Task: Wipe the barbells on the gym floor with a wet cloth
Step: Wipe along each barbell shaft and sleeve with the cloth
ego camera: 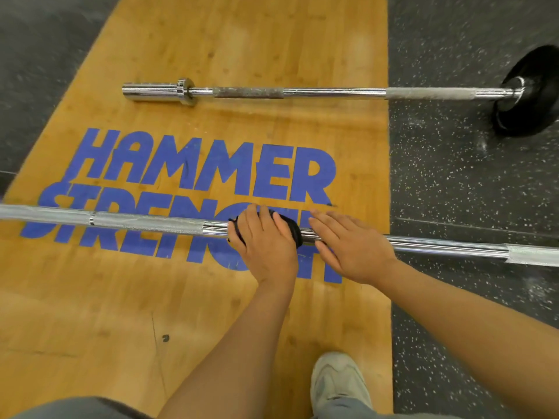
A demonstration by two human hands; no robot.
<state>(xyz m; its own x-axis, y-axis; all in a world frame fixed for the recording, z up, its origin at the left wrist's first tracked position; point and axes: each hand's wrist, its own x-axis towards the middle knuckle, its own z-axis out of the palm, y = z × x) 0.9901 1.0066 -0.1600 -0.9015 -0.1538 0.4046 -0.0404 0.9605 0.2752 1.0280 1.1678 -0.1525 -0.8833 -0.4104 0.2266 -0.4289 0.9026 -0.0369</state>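
Near barbell (438, 244): lies across wood platform (211, 40), runs L-R over the blue logo (193, 173), right part over speckled rubber floor (469, 182).
Cloth (289, 229): dark, wrapped round near bar's shaft at mid-frame.
L hand (263, 241): fingers curled over cloth, gripping it onto the bar.
R hand (351, 246): fingers straight, flat on the bar just beside cloth, grasping nothing.
Far barbell (317, 92): well apart, parallel, black plate (532, 92) on its right end.
Shoe (340, 379): grey, bottom edge.
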